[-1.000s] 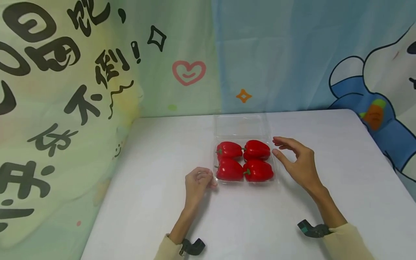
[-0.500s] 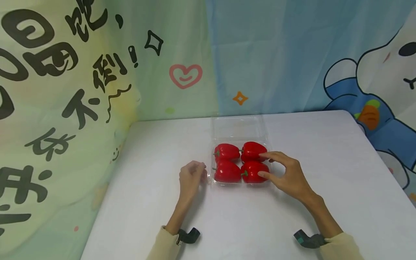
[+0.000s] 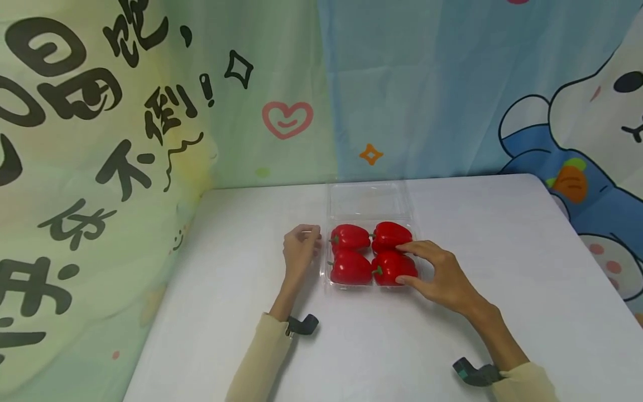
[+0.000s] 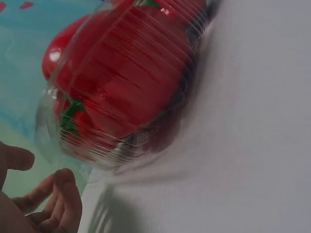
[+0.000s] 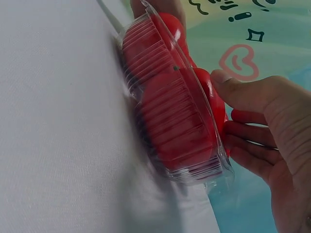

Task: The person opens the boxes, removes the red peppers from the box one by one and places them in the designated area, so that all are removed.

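Observation:
Several red bell peppers with green stems sit in a clear plastic clamshell box whose lid is folded back. My right hand grips the front right bell pepper, thumb at its front and fingers at its back. The right wrist view shows the thumb against this pepper above the box rim, the fingers on its far side. Beside the box's left edge, my left hand has loosely bent fingers and holds nothing. In the left wrist view its fingertips are just apart from the ribbed box wall.
The clear lid lies toward the table's back edge. A white cloth covers the table. Behind it hangs a printed curtain with a heart and a cartoon animal. Each wrist wears a dark camera mount.
My right hand has moved left from beside the box onto the front right bell pepper. My left hand has left the box's front left corner and moved farther back along its left side.

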Motion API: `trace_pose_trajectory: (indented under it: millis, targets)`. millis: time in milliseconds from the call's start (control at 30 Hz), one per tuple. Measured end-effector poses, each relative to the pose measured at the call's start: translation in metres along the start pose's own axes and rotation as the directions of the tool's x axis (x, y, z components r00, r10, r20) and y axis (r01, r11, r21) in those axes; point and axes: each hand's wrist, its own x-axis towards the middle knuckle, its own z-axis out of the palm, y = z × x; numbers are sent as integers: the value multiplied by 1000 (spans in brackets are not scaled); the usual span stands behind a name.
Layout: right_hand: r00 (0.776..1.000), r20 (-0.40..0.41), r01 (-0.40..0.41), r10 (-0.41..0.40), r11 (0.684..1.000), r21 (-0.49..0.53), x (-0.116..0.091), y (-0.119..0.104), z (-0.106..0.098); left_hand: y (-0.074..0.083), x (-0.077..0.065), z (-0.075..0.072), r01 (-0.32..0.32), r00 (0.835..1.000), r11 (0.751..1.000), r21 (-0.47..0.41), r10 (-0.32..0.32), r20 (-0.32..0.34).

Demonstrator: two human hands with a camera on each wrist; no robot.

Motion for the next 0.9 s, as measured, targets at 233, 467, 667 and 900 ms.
trace_pose_trajectory:
  millis: [233,467,667,900]
  targets:
    - [996,86,-14,15,1000,-13,1,-1,1,-7,12,15,-1,999,995,-98,4,39]
    - [988,148,-25,32,999,-46,3,-4,-2,-8,14,21,-19,999,989,-149,27,47]
    - [982,185,-37,47,998,-57,5,-5,-3,-11,13,21,-41,997,982,-184,51,49]
    - [979,201,-24,35,998,-54,8,-7,-7,-14,14,22,-40,995,962,-271,63,76]
